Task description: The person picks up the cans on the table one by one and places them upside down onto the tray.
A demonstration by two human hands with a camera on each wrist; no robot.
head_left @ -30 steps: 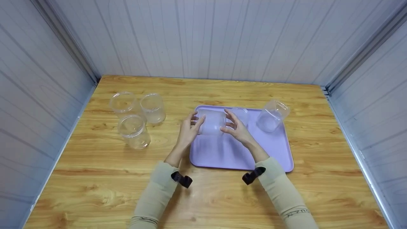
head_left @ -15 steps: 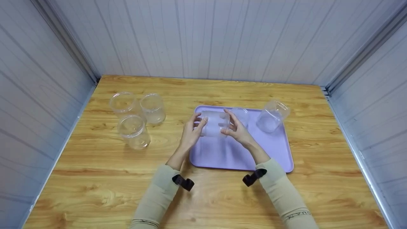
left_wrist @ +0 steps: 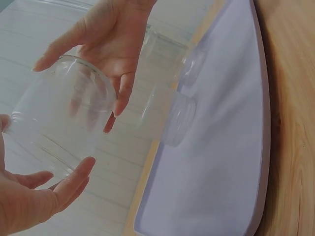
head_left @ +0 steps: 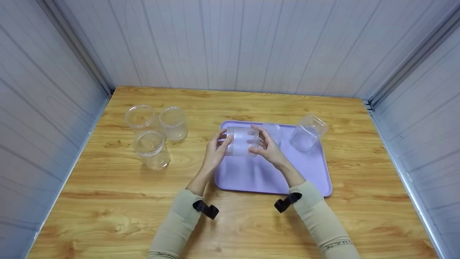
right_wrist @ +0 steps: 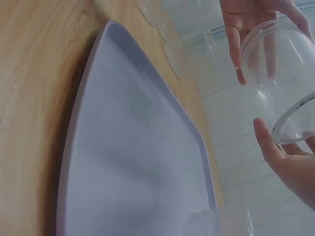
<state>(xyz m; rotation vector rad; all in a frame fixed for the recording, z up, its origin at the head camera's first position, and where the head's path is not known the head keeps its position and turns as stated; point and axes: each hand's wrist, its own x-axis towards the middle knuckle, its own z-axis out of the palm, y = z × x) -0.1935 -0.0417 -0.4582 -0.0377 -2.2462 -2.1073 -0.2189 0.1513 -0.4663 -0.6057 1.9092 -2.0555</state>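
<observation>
Both hands hold a clear plastic jar (head_left: 241, 142) on its side above the lilac tray (head_left: 251, 180). My left hand (head_left: 215, 149) grips the end with the ridged rim, thumb on the near side. The opposite, base end is in my right hand (head_left: 268, 148), fingers spread around the wall. In the left wrist view the jar (left_wrist: 64, 118) is see-through, with the right hand (left_wrist: 110, 46) above and the left hand (left_wrist: 34, 196) below. The right wrist view shows the jar (right_wrist: 280, 73) with nothing visible inside.
A clear jar (head_left: 273, 131) stands at the tray's back, partly behind the right hand. A clear angular container (head_left: 305, 136) stands at the tray's right. Three clear jars (head_left: 152, 153) stand grouped on the wooden table's left (head_left: 118, 201). Panel walls (head_left: 233, 46) enclose the table's back and sides.
The held jar has shifted slightly right and turned a little, its ridged rim now showing at the left end. The left hand moved right with it; the right hand stayed nearly in place.
</observation>
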